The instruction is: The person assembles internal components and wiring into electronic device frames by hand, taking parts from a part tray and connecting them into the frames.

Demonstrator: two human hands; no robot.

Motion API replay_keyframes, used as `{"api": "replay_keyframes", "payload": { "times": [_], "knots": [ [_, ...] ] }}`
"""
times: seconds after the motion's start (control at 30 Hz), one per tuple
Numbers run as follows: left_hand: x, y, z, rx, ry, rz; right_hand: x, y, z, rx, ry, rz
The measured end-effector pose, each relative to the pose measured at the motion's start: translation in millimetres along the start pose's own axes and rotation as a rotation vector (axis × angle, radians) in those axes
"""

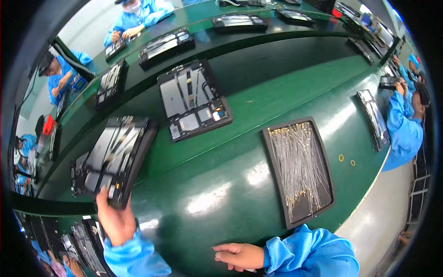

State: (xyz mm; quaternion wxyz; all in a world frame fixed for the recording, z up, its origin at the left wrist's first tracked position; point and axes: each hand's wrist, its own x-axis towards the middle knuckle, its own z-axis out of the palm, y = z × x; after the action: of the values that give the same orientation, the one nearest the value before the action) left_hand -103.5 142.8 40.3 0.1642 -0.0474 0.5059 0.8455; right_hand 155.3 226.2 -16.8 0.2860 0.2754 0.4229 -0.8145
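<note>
Left hand (116, 222) grips black tray (141, 156) — right hand (241, 255) (half-curled) apart.

You stand in electronics assembly workshop: long green workbench (184, 240) before you, opened tablet-like devices (187, 92) lined along it, tray (302, 214) of thin cables (297, 161), co-workers (147, 14) around you in blue smocks (402, 127).
</note>
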Motion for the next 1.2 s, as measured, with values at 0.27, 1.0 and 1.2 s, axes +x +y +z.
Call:
{"api": "replay_keyframes", "payload": {
  "times": [0.27,1.0,1.2],
  "knots": [
    [-87.7,-21.5,35.9,0.058,-0.254,-0.245,-31.3,0.5,6.2,-0.152,0.098,-0.110],
    [43.0,-121.7,124.3,-0.087,0.290,-0.267,-80.3,12.8,-83.4,-0.041,0.033,-0.101],
    [41.5,-117.4,117.5,-0.013,0.118,-0.287,-76.2,2.5,-79.3,-0.081,0.078,-0.126]
  ]
}}
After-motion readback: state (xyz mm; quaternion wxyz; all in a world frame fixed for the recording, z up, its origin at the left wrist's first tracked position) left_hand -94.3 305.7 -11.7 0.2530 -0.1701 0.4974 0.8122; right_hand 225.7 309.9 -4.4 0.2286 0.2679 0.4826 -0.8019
